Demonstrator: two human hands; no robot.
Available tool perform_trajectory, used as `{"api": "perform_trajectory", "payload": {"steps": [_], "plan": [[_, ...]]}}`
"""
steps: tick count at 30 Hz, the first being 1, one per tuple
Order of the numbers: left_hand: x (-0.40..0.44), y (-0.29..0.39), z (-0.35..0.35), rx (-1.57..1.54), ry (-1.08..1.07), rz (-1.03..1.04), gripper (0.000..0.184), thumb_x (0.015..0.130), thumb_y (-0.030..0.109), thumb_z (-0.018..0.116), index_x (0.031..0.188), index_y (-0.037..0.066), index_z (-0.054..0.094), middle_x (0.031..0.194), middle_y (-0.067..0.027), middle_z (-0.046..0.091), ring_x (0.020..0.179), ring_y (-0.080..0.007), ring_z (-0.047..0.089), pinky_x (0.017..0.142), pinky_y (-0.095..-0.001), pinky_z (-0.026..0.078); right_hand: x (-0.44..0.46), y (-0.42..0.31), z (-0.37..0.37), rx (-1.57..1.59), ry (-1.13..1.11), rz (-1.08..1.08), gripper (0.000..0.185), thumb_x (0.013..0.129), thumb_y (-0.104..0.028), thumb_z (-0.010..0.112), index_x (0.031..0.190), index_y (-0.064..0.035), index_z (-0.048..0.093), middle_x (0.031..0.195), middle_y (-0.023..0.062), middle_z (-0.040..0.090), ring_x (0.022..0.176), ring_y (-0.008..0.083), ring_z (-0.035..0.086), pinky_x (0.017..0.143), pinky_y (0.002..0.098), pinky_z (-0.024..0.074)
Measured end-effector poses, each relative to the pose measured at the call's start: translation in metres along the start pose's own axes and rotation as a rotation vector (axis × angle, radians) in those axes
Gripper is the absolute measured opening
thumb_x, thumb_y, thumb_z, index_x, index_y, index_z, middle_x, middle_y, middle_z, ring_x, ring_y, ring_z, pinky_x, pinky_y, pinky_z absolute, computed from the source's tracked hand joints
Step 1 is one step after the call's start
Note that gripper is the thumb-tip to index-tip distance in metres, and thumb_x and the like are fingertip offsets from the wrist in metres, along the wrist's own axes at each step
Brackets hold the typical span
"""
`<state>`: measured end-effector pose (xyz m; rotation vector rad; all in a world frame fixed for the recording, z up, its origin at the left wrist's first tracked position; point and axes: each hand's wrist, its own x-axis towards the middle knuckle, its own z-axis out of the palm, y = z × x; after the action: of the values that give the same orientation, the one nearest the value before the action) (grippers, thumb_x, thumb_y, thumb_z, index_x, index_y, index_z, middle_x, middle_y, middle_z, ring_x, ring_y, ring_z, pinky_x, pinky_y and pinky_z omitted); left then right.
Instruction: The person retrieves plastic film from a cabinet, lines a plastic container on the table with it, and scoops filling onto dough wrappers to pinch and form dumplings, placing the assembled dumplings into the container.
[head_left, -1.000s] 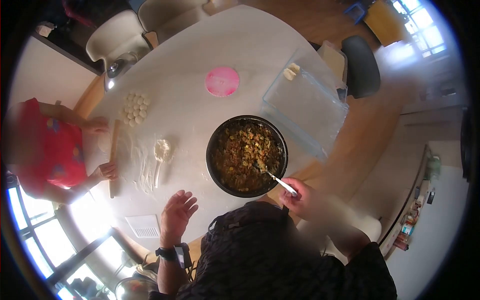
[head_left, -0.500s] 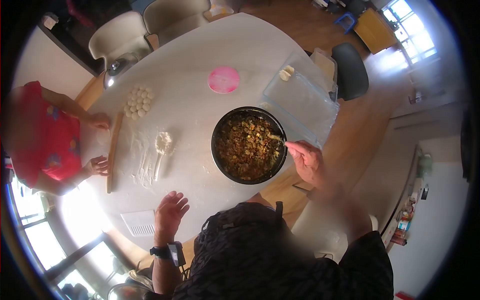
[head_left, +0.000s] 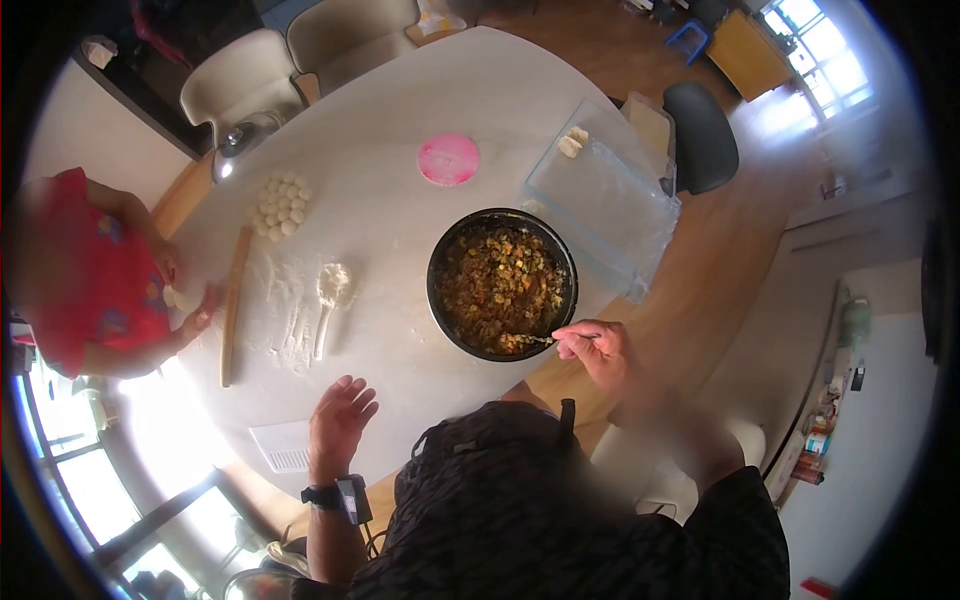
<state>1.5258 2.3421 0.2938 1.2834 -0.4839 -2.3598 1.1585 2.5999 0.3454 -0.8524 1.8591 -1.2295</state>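
A round black pan [head_left: 434,308] stands on the table, filled with a chopped, multicoloured filling [head_left: 505,285]. My right hand [head_left: 597,352] is at the pan's near right rim, fingers closed on the handle of a spoon [head_left: 538,339]. The spoon's head is down in the filling, mostly hidden by it. Over the table's near edge is my left hand [head_left: 342,420], holding nothing, its fingers apart. Closest to it lie a white slotted plate [head_left: 282,447] and a white scoop of flour [head_left: 333,287].
Across the table a person in a red top [head_left: 110,270] has both hands near a pale dough piece [head_left: 177,298]. A rolling pin [head_left: 235,308], several dough balls [head_left: 279,205], a pink disc [head_left: 448,160] and a clear tray [head_left: 610,205] with dumplings [head_left: 573,142] lie on the table.
My right hand and the spoon have moved from the pan's right side down to its near right rim. My left hand has hardly moved. The other person's hands have drawn back from the rolling pin.
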Motion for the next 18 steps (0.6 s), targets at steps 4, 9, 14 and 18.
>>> {"api": "perform_trajectory", "payload": {"steps": [4,9,14,18], "plan": [[0.005,-0.001,-0.010,0.010,-0.029,0.001,0.036,0.091,0.001,0.051,0.126,0.003,0.058,0.124,-0.0151,0.066,0.114,-0.0337,0.065,0.101,-0.0462,0.054,0.010,0.003,-0.006,0.362,0.095,0.282,0.030,0.106,-0.022,0.055,0.111,0.0042,0.069,0.086,0.0089,0.070,0.076,0.0198,0.071,0.072,0.0326,0.0596],[0.007,0.003,-0.019,0.013,-0.038,0.016,0.037,0.089,0.002,0.052,0.127,0.005,0.058,0.125,-0.0141,0.066,0.116,-0.0331,0.065,0.102,-0.0466,0.054,0.017,0.008,-0.019,0.628,0.191,0.419,0.031,0.104,-0.025,0.058,0.113,0.0036,0.066,0.087,0.0102,0.069,0.074,0.0229,0.071,0.070,0.0367,0.0614],[0.010,0.009,-0.031,0.005,-0.012,0.042,0.039,0.089,0.003,0.052,0.128,0.005,0.056,0.126,-0.0139,0.065,0.116,-0.0333,0.065,0.103,-0.0472,0.054,0.023,0.010,-0.032,0.695,0.217,0.386,0.032,0.104,-0.026,0.058,0.115,0.0037,0.065,0.086,0.0098,0.068,0.073,0.0234,0.070,0.068,0.0366,0.0605],[0.011,0.018,-0.041,-0.019,0.049,0.069,0.041,0.090,0.001,0.050,0.130,0.003,0.054,0.126,-0.0154,0.064,0.115,-0.0338,0.064,0.101,-0.0470,0.054,0.029,0.007,-0.041,0.666,0.233,0.364,0.031,0.104,-0.026,0.058,0.114,0.0033,0.065,0.085,0.0097,0.068,0.071,0.0232,0.069,0.067,0.0372,0.0597]]}}
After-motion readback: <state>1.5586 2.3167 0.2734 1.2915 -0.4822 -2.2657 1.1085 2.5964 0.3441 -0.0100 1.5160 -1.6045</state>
